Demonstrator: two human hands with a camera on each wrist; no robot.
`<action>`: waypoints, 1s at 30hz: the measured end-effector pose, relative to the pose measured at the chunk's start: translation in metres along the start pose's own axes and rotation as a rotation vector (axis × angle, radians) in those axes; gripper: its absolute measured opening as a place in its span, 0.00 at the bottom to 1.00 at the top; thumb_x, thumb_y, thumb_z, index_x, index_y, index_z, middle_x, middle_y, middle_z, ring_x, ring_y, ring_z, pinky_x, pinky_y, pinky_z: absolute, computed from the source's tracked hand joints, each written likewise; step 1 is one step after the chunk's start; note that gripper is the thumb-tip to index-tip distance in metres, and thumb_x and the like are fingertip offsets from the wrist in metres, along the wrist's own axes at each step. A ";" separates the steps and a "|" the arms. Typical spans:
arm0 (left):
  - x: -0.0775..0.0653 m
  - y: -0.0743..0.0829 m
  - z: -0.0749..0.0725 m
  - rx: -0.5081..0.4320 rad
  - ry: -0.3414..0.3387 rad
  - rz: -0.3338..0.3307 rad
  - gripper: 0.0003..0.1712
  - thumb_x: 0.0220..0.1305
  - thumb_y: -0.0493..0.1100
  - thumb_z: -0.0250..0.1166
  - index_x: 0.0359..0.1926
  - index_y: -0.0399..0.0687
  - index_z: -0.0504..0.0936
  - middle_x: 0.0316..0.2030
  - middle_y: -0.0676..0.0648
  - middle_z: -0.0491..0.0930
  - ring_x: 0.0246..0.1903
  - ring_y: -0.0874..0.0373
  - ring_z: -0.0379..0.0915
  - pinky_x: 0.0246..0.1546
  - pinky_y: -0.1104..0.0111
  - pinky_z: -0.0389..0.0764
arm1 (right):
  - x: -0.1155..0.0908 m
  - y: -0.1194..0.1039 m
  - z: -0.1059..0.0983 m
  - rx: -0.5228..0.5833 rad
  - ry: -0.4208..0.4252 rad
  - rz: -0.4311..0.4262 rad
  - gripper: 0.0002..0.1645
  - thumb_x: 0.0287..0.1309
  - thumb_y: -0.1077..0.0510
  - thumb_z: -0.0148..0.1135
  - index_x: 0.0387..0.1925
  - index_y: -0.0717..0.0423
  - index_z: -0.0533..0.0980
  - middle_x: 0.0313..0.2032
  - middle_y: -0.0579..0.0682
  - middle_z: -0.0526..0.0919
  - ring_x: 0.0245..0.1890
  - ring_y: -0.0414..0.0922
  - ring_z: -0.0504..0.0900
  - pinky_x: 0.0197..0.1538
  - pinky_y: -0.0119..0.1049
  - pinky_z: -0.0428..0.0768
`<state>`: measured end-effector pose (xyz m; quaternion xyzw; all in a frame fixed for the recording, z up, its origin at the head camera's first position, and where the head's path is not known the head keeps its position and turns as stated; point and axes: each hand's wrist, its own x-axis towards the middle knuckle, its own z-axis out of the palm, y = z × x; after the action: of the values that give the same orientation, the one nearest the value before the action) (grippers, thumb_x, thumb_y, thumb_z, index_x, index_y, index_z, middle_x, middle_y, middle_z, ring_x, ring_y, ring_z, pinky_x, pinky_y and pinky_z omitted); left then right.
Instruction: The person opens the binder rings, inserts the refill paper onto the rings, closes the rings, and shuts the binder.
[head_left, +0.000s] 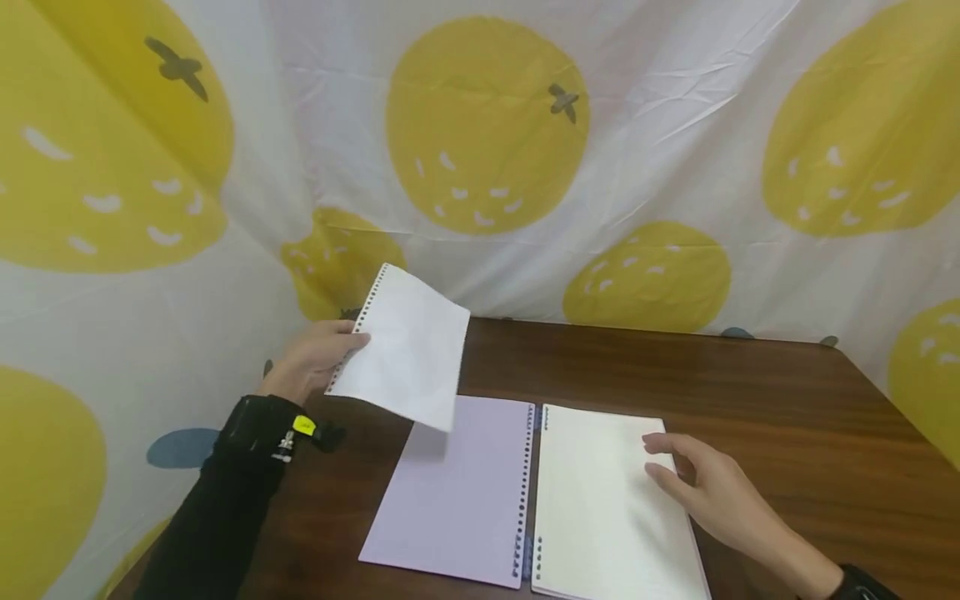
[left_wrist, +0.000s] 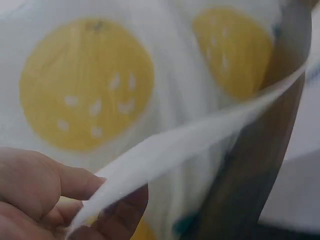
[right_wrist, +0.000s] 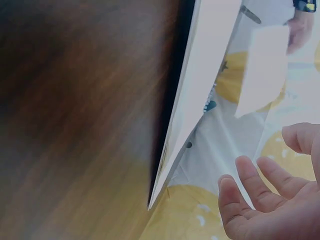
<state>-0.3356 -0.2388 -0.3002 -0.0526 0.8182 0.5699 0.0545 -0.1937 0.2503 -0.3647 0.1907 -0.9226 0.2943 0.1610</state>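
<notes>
My left hand [head_left: 318, 354] pinches a loose white sheet of paper [head_left: 411, 346] by its punched edge, thumb on top. The sheet is tilted in the air over the upper left of an open notebook. In the left wrist view the same paper [left_wrist: 165, 150] bends slightly between thumb and fingers. The notebook's lilac cover [head_left: 457, 500] lies flat on the left and its stack of cream pages [head_left: 603, 508] on the right, a binder spine between them. Over the right edge of the pages hovers my right hand [head_left: 712, 492], fingers loosely bent and holding nothing.
A dark brown wooden table [head_left: 787, 433] carries the notebook. A white cloth [head_left: 675, 150] printed with yellow fruit hangs behind the table and along both sides. A black band [head_left: 258, 429] with a yellow tag circles my left wrist.
</notes>
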 end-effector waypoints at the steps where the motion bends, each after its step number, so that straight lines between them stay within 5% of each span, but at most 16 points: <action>1: -0.004 0.006 0.008 -0.023 -0.020 0.028 0.29 0.74 0.46 0.53 0.69 0.36 0.63 0.52 0.37 0.74 0.41 0.50 0.77 0.38 0.62 0.80 | 0.000 -0.001 0.000 0.006 0.001 0.005 0.17 0.65 0.49 0.62 0.52 0.50 0.78 0.48 0.42 0.83 0.44 0.45 0.79 0.45 0.45 0.78; 8: -0.036 0.039 0.065 -0.188 -0.164 0.171 0.27 0.74 0.43 0.54 0.68 0.35 0.64 0.49 0.36 0.77 0.40 0.48 0.81 0.38 0.60 0.82 | 0.006 -0.006 -0.003 0.102 -0.067 0.092 0.21 0.68 0.43 0.55 0.54 0.49 0.78 0.49 0.42 0.83 0.52 0.44 0.78 0.49 0.46 0.77; 15: -0.065 0.056 0.116 -0.311 -0.245 0.200 0.25 0.71 0.41 0.58 0.66 0.39 0.67 0.51 0.40 0.78 0.45 0.48 0.79 0.43 0.59 0.81 | 0.013 -0.015 -0.006 0.551 -0.252 0.218 0.30 0.74 0.43 0.44 0.59 0.62 0.73 0.52 0.56 0.82 0.54 0.47 0.79 0.50 0.36 0.78; 22: -0.072 0.041 0.150 -0.304 -0.266 0.231 0.24 0.70 0.42 0.60 0.63 0.39 0.71 0.49 0.41 0.80 0.43 0.49 0.80 0.43 0.60 0.81 | 0.018 -0.025 -0.009 0.676 -0.181 0.295 0.35 0.73 0.41 0.42 0.66 0.64 0.65 0.56 0.59 0.77 0.55 0.51 0.76 0.52 0.35 0.76; 30: -0.087 0.011 0.183 -0.122 -0.398 0.211 0.17 0.67 0.41 0.63 0.53 0.37 0.77 0.38 0.44 0.84 0.37 0.51 0.82 0.39 0.61 0.82 | 0.018 -0.023 -0.007 0.542 -0.124 0.523 0.33 0.66 0.42 0.57 0.58 0.65 0.71 0.40 0.53 0.83 0.38 0.47 0.79 0.40 0.39 0.79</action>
<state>-0.2463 -0.0614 -0.3396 0.1435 0.7563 0.6200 0.1517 -0.1976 0.2328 -0.3413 0.0018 -0.8368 0.5466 -0.0321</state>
